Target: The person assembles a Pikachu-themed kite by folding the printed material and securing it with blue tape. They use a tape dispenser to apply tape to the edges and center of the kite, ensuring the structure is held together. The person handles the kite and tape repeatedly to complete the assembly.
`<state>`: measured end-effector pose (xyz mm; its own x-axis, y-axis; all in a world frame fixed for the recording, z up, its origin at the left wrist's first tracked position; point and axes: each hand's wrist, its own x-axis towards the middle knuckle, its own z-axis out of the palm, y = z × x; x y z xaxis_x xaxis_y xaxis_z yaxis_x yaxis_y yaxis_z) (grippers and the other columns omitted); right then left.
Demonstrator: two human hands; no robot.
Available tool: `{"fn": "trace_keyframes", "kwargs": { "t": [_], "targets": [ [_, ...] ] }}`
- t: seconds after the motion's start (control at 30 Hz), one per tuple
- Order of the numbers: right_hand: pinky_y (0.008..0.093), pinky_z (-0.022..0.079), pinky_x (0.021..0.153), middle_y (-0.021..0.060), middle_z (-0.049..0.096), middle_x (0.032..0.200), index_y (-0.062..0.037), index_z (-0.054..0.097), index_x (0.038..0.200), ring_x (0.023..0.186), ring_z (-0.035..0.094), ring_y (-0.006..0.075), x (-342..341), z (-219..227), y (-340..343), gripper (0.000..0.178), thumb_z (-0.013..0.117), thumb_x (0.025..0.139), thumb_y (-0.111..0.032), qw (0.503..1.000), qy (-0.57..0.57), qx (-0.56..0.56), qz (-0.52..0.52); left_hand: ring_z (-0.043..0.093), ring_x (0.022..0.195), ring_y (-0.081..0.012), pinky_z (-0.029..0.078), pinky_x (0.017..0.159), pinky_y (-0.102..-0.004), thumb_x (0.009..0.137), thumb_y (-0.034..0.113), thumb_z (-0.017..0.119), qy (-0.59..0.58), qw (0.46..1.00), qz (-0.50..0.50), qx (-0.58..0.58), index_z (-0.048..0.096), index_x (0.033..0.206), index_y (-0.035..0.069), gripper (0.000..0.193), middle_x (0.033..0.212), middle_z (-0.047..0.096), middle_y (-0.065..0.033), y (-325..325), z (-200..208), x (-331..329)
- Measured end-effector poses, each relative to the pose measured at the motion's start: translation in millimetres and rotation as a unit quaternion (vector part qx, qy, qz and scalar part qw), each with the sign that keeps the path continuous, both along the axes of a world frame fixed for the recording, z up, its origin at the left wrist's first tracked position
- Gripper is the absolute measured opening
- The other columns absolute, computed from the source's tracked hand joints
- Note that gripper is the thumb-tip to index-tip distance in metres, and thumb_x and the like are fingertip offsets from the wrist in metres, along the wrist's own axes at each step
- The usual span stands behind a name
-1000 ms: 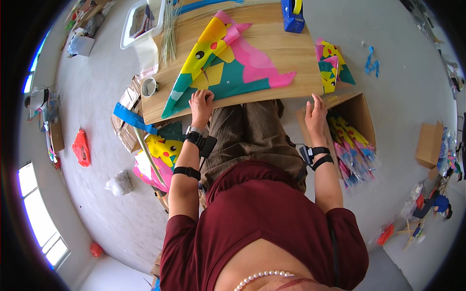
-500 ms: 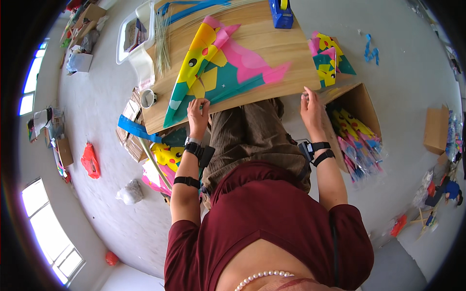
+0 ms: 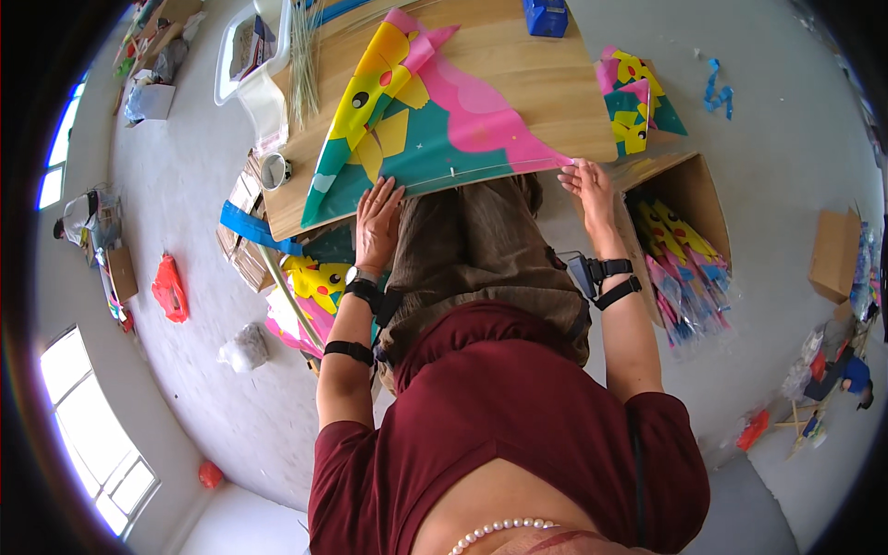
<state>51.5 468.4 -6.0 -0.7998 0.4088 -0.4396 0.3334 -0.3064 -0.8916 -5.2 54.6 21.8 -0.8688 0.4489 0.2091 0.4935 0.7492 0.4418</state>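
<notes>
The wooden table (image 3: 532,79) is filling the upper middle, and the printed kite-like sheet (image 3: 435,139) is lying across it, its long edge running along the table's near side and its yellow cartoon face showing toward the left. Half a second ago a teal strip was folded over along that edge; now the sheet is lying flatter there. The cardboard box (image 3: 698,194) is standing to the right, holding similar sheets in clear wrapping (image 3: 684,268). The left hand (image 3: 376,222) is resting flatter than before on the teal edge, fingers extended. The right hand (image 3: 592,190), earlier apart from the sheet, is now touching its pink tip; whether it is pinching, I cannot tell. The blue tape dispenser (image 3: 546,18) is sitting at the far edge, any lettering too small to read. A thin pale rod (image 3: 504,168) is now showing along the near edge, with a tiny white clip (image 3: 453,172) sitting on it.
</notes>
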Motion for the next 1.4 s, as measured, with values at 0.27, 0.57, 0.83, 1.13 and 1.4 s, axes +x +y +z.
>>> {"fn": "trace_keyframes", "kwargs": {
  "t": [0.27, 0.57, 0.83, 1.13, 1.4],
  "targets": [
    [0.0255, 0.058, 0.073, 0.008, 0.073, 0.097, 0.0002, 0.065, 0.11, 0.085, 0.073, 0.0149, -3.3, -0.5, -24.7, 0.019, 0.065, 0.103, -0.017, 0.999, -0.025, -0.015, 0.039, 0.05, 0.142, -0.0304, 0.032, 0.121, -0.0499, 0.099, 0.01, 0.062, -0.007, 1.0, 0.023, -0.006, 0.07, 0.127, 0.007, 0.029, 0.141, 0.063, -0.0129, -14.3, -1.2, -14.9],
    [0.0242, 0.056, 0.071, 0.004, 0.073, 0.095, -0.0011, 0.069, 0.105, 0.084, 0.071, 0.0119, 0.1, -5.0, -27.1, 0.017, 0.071, 0.099, -0.017, 0.997, -0.067, -0.019, 0.026, 0.053, 0.136, -0.031, 0.035, 0.117, -0.0483, 0.091, 0.009, 0.07, 0.022, 0.999, 0.035, -0.015, 0.068, 0.127, 0.009, 0.037, 0.14, 0.063, -0.0093, 24.7, 3.4, -17.7],
    [0.0233, 0.055, 0.073, 0.0021, 0.072, 0.094, -0.0015, 0.072, 0.113, 0.084, 0.07, 0.0104, -1.5, -3.1, -19.5, 0.02, 0.065, 0.103, -0.017, 0.992, -0.08, -0.073, 0.067, 0.061, 0.109, -0.0329, 0.045, 0.098, -0.0443, 0.087, 0.005, 0.074, -0.03, 0.997, -0.035, 0.069, 0.069, 0.116, 0.006, 0.03, 0.114, 0.066, -0.0118, 139.7, 40.5, -13.3],
    [0.0245, 0.054, 0.078, 0.0026, 0.072, 0.096, -0.001, 0.072, 0.114, 0.083, 0.067, 0.0098, -0.2, -9.9, -17.1, 0.021, 0.061, 0.104, -0.017, 0.988, -0.066, -0.086, 0.106, 0.062, 0.096, -0.0359, 0.049, 0.086, -0.0436, 0.086, 0.008, 0.073, -0.183, 0.974, -0.049, 0.127, 0.066, 0.103, 0.002, 0.019, 0.1, 0.065, -0.0133, 208.5, 29.6, -12.4],
    [0.0262, 0.054, 0.078, 0.0035, 0.071, 0.095, 0.0005, 0.07, 0.111, 0.083, 0.067, 0.011, 0.1, -13.4, -19.8, 0.02, 0.06, 0.105, -0.016, 0.991, -0.055, -0.069, 0.105, 0.061, 0.1, -0.0363, 0.049, 0.089, -0.0451, 0.086, 0.005, 0.07, -0.2, 0.969, -0.077, 0.123, 0.067, 0.105, 0.003, 0.019, 0.103, 0.064, -0.0138, 226.5, 13.4, -25.2]
  ]
}}
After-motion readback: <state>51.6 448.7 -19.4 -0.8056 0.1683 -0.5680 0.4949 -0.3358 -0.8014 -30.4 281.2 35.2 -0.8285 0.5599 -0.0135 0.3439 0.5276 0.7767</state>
